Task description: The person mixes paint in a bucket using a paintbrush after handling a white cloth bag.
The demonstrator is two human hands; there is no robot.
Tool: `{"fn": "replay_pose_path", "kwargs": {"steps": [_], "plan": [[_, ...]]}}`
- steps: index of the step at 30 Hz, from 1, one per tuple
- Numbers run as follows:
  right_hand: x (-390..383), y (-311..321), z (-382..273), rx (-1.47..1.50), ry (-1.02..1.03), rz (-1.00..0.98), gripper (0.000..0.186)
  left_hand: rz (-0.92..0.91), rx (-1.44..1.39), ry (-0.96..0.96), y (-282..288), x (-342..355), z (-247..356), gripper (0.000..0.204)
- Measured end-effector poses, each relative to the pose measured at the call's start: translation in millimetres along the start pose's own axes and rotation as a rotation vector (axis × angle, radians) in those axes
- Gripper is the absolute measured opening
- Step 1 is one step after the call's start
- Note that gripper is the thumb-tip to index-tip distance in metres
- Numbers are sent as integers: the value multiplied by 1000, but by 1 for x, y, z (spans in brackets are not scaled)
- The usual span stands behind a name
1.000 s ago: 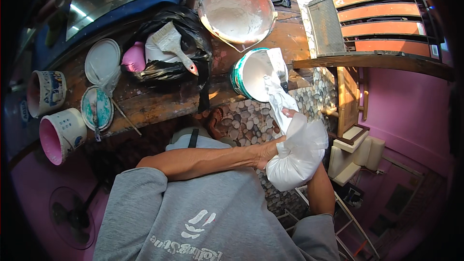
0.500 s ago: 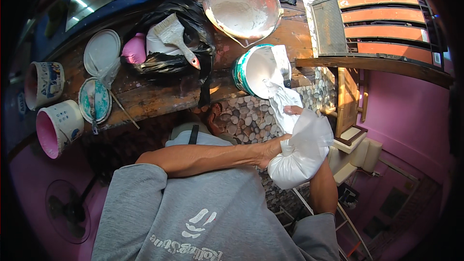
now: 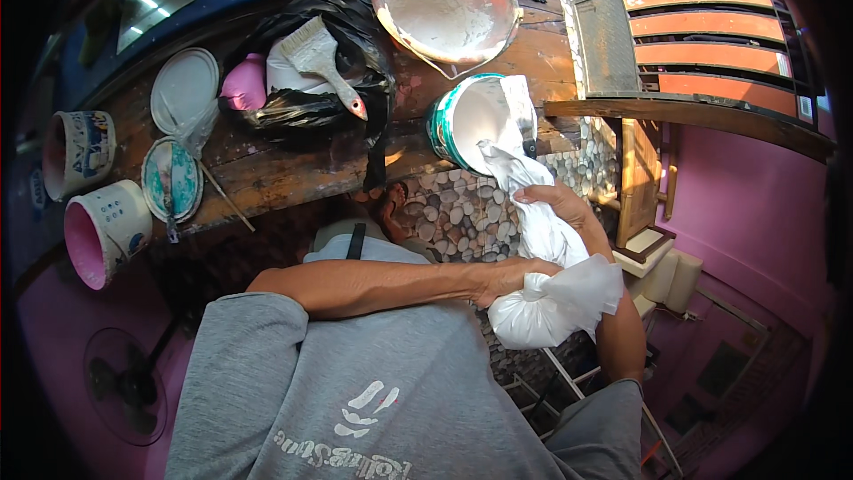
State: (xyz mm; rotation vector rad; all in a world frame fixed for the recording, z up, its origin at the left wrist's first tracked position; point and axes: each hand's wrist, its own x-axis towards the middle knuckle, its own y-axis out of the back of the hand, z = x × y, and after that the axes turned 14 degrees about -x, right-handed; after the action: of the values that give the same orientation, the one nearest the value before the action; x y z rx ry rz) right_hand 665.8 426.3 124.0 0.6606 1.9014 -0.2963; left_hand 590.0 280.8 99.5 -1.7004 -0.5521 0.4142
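Observation:
My left hand [image 3: 506, 278], at the lower middle, is closed around the gathered neck of a bulging white plastic bag [image 3: 546, 320]. Above it, my right hand [image 3: 555, 203] grips a crumpled strip of white material [image 3: 544, 236], which runs up to the rim of a white and teal bucket [image 3: 442, 129] standing at the table's front edge; whether it joins the bag is unclear. The bucket's inside looks white. Behind it sits a wide, white-stained pail [image 3: 444, 4]. Left of these, a paintbrush [image 3: 315, 58] lies on a black plastic bag [image 3: 346, 13] with a pink item [image 3: 244, 84].
The wooden table [image 3: 235, 187] also bears two small buckets [image 3: 102, 236], two lids [image 3: 182, 89] and a stick. A slatted metal stand [image 3: 693, 58] is at right. Below are a pebble-patterned floor [image 3: 444, 204], a cream cushioned seat [image 3: 671, 280], a white ladder [image 3: 564, 373] and a fan [image 3: 124, 382].
My right hand has come out from behind the bag and moved up the white strip toward the bucket. The bag's loose top now flops to the right, lower than before.

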Motion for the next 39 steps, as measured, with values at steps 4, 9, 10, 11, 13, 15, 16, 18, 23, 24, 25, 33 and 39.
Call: {"fn": "replay_pose_path", "kwargs": {"steps": [4, 9, 10, 11, 13, 15, 16, 18, 23, 24, 25, 33, 39], "plan": [[14, 12, 11, -103, 21, 4, 46, 26, -22, -19, -1, 0, -1, 41], [6, 7, 2, 129, -22, -151, 43, 6, -20, -20, 3, 2, -1, 41], [7, 8, 1, 126, -22, -153, 43, 16, -13, -25, 4, 3, -1, 41], [8, 11, 1, -8, 16, -50, 48, 16, -13, -28, 6, 4, -1, 41], [10, 11, 0, -142, 54, 54, 53, -2, -39, -33, 7, 7, -2, 39], [11, 5, 0, -147, 260, 147, 53, 59, -31, -41, 2, 8, -1, 35], [13, 3, -1, -147, 260, 146, 53, 121, -23, -49, 0, 8, -1, 31], [14, 0, -3, -147, 258, 223, 46, 133, -24, -51, 0, 8, -1, 32], [18, 3, 1, -325, 254, 246, 41, 77, -25, -86, -1, 7, -1, 33], [21, 4, 4, -346, 282, 255, 39, 103, -9, -76, 1, 8, -1, 34], [21, 4, 4, -346, 282, 254, 39, 130, 7, -67, 4, 9, -1, 34], [28, 12, 9, -456, 370, 286, 24, 80, -60, -16, 12, 15, 3, 24], [33, 16, 12, -522, 459, 303, 23, 108, -58, -45, 16, 19, 1, 29]]}}
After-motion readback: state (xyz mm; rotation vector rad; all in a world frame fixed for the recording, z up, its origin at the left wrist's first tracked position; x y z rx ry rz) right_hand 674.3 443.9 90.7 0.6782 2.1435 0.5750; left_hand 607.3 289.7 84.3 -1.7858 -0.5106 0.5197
